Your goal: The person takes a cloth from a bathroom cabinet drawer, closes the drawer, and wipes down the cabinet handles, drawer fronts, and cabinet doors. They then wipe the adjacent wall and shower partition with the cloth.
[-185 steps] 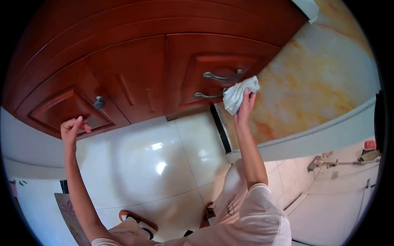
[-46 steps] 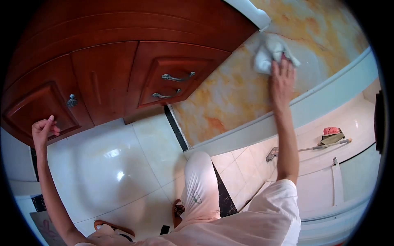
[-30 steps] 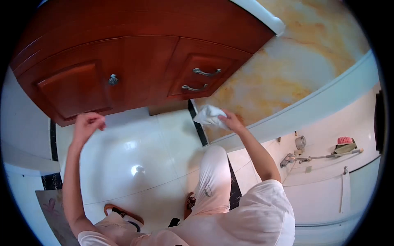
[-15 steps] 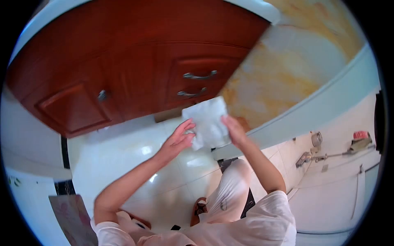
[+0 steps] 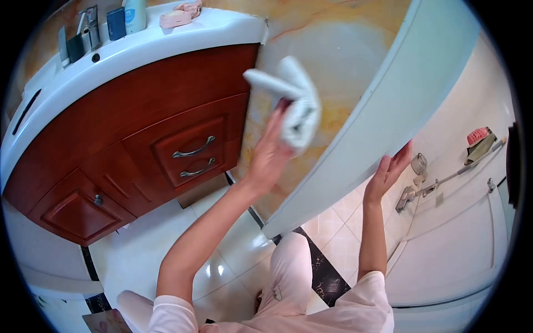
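A folded white cloth [image 5: 300, 105] with a dark patch on it is raised in front of the marbled wall, slightly blurred. My left hand [image 5: 269, 147] is closed on its lower side, and the fingertips are partly hidden behind the folds. To the right, my right hand [image 5: 387, 172] is at the edge of a pale partition panel [image 5: 383, 100], fingers stretched out. Whether its fingertips press on the panel or only hover beside it, I cannot tell.
A red-brown vanity cabinet [image 5: 111, 139] with a white basin top [image 5: 216, 28] stands left, holding a pump bottle [image 5: 135, 16], a faucet [image 5: 93, 28] and a pink soap box [image 5: 175, 19]. A mop [image 5: 444, 180] lies beyond the panel. A dark threshold strip [image 5: 325, 272] crosses the tiled floor.
Both hands held the cloth before. My right hand has let go and moved right to the panel, while my left hand has lifted the cloth toward the wall. The view has turned right.
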